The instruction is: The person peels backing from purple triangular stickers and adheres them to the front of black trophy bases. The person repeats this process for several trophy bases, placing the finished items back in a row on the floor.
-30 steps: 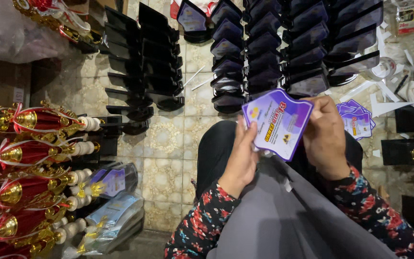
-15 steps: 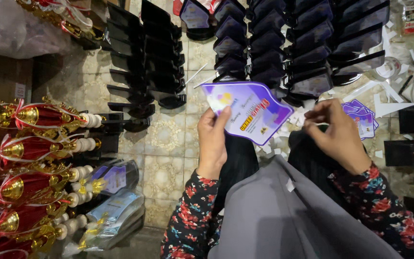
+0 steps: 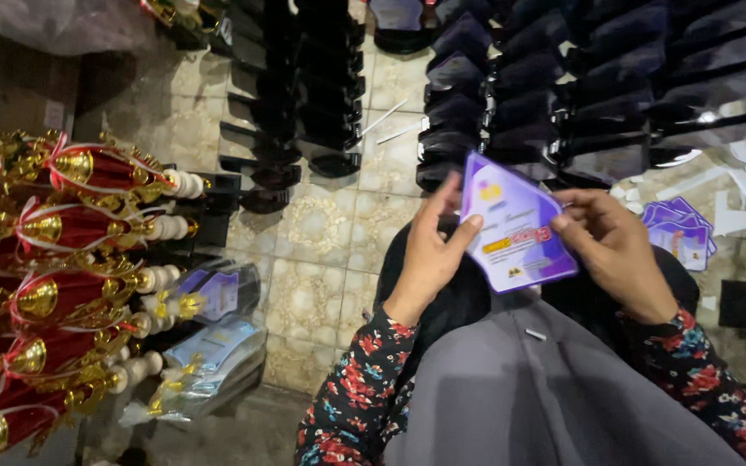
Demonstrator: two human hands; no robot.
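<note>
Since half a second ago, both hands are drawing together over the lap, tipping the purple sticker sheet (image 3: 515,229) nearly upright. Rows of black acrylic plaques (image 3: 511,95) are crowding the tiled floor (image 3: 321,250) ahead. Left hand (image 3: 429,259) is pinching the sheet's left edge; right hand (image 3: 619,250) is pinching its right corner. Peeling unevenly could be creasing or tearing it.

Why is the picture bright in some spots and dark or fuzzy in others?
In the head view, light glares off the purple card held by the left hand and right hand, the black stands fall into shadow, and the red-gold trophies look stretched and soft at the edge.
</note>
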